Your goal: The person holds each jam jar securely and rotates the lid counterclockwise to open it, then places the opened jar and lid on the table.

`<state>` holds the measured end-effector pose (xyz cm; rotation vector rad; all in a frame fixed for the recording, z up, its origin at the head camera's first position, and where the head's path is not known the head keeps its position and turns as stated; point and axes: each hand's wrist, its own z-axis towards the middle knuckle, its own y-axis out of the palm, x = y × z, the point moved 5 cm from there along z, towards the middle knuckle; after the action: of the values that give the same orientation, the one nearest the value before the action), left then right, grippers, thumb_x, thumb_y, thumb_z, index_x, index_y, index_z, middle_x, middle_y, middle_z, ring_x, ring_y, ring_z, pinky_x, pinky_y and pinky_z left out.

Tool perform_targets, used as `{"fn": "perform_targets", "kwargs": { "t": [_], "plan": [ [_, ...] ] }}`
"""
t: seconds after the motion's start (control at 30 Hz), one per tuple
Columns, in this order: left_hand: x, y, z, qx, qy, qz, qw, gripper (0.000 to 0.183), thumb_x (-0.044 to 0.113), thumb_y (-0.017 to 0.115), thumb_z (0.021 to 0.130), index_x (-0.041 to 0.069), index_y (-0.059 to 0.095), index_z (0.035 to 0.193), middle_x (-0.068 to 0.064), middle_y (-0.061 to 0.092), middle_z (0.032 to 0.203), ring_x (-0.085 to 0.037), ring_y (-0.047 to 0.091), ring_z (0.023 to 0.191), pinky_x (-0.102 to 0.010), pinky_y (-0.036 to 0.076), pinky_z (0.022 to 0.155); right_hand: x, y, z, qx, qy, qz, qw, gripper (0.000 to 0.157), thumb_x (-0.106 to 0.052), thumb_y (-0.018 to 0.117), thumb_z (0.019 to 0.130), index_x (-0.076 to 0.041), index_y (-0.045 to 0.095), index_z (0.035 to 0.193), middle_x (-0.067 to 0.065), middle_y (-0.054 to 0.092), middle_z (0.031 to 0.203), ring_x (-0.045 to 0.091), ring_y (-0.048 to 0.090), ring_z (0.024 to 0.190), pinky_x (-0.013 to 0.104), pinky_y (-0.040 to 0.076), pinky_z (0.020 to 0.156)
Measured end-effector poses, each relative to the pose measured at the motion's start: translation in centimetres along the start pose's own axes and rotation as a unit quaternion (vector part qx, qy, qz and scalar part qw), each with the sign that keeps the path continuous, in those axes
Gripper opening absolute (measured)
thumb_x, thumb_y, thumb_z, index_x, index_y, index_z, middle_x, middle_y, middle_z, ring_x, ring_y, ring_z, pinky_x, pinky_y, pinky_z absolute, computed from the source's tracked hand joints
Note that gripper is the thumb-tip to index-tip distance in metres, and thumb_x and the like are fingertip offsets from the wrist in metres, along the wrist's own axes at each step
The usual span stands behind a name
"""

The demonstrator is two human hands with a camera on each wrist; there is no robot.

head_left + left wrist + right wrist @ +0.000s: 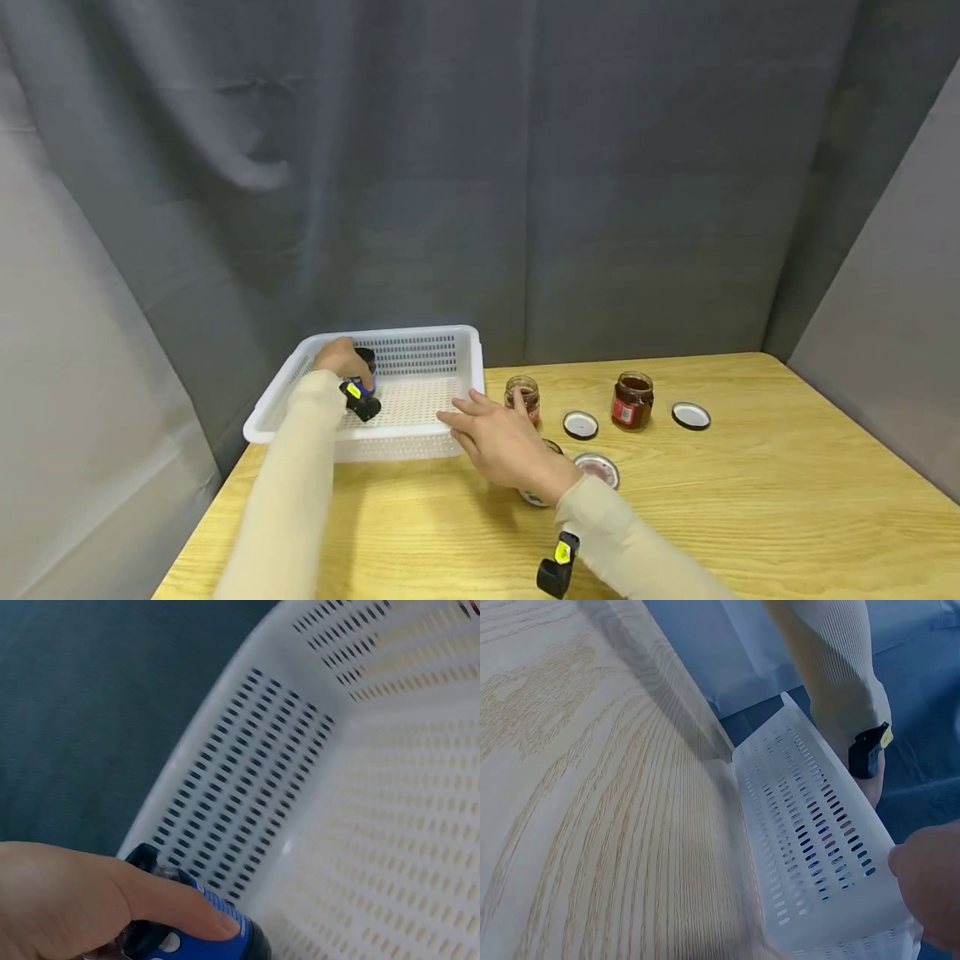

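Inside the white basket (pixel 442 431), at its left end, my left hand (pixel 341 358) grips a dark container with a blue label (pixel 206 941). Most of that container is hidden behind the hand, so I cannot tell its exact kind. My right hand (pixel 498 442) has its fingers extended at the basket's near right corner, fingertips right at the rim. Behind the right hand stands a lidless glass jar (pixel 522 390) with dark red contents. Another jar (pixel 553 447) is mostly covered by the right hand and wrist.
Farther right stands a lidless jar of dark red jam (pixel 632 402). Lids lie on the wooden table (pixel 765 500): one (pixel 581 425) between the jars, one (pixel 691 416) at right, and one (pixel 597 469) by the right wrist. A grey curtain (pixel 637 183) hangs behind.
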<state>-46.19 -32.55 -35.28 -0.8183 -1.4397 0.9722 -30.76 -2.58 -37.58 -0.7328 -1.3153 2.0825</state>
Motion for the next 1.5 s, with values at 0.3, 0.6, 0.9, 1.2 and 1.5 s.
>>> {"fn": "perform_targets", "kwargs": {
  "t": [0.3, 0.6, 0.9, 1.2, 1.5],
  "plan": [
    [0.6, -1.7, -0.7, -0.021, 0.011, -0.154, 0.9878, 0.097, 0.006, 0.087, 0.074, -0.004, 0.034, 0.154, -0.03, 0.051, 0.138, -0.04, 0.056, 0.112, -0.054, 0.053, 0.092, 0.3, -0.5, 0.6, 0.026, 0.005, 0.018, 0.999, 0.03, -0.032, 0.06, 0.106, -0.033, 0.071, 0.134, -0.005, 0.057, 0.148, 0.027, 0.049, 0.139, 0.086, 0.014, 0.104],
    [2.6, -3.9, -3.3, 0.048, 0.066, -0.224, 0.9712, 0.054, 0.009, 0.091, 0.072, 0.005, 0.058, 0.114, -0.017, 0.063, 0.115, -0.033, 0.058, 0.103, -0.045, 0.049, 0.088, 0.8, -0.2, 0.8, 0.051, 0.009, 0.026, 0.998, 0.029, -0.032, 0.061, 0.106, -0.032, 0.073, 0.132, -0.004, 0.058, 0.147, 0.03, 0.049, 0.139, 0.088, 0.016, 0.101],
    [4.1, -4.2, -6.1, 0.087, 0.118, -0.32, 0.9359, 0.067, -0.002, 0.089, 0.068, 0.004, 0.061, 0.129, -0.016, 0.064, 0.121, -0.029, 0.058, 0.105, -0.039, 0.05, 0.088, 1.4, 0.4, 0.7, 0.042, 0.012, 0.033, 0.998, 0.035, -0.039, 0.061, 0.105, -0.031, 0.069, 0.138, 0.001, 0.055, 0.15, 0.031, 0.043, 0.144, 0.087, 0.014, 0.102],
    [6.0, -2.8, -8.6, 0.058, 0.148, -0.406, 0.9001, 0.065, -0.007, 0.087, 0.07, 0.002, 0.061, 0.128, -0.016, 0.064, 0.115, -0.026, 0.063, 0.098, -0.038, 0.06, 0.072, 2.0, 0.6, 0.5, 0.026, 0.011, 0.05, 0.998, 0.041, -0.042, 0.066, 0.102, -0.03, 0.066, 0.142, 0.004, 0.049, 0.155, 0.033, 0.039, 0.146, 0.088, 0.013, 0.101],
    [6.8, -2.0, -10.1, 0.056, 0.13, -0.37, 0.9181, 0.067, -0.001, 0.09, 0.069, -0.003, 0.058, 0.128, -0.017, 0.065, 0.116, -0.028, 0.061, 0.102, -0.038, 0.057, 0.078, 2.2, 0.5, 1.1, 0.025, 0.003, 0.049, 0.998, 0.043, -0.042, 0.069, 0.1, -0.03, 0.067, 0.141, 0.005, 0.045, 0.158, 0.033, 0.041, 0.145, 0.088, 0.015, 0.1]
  ]
}}
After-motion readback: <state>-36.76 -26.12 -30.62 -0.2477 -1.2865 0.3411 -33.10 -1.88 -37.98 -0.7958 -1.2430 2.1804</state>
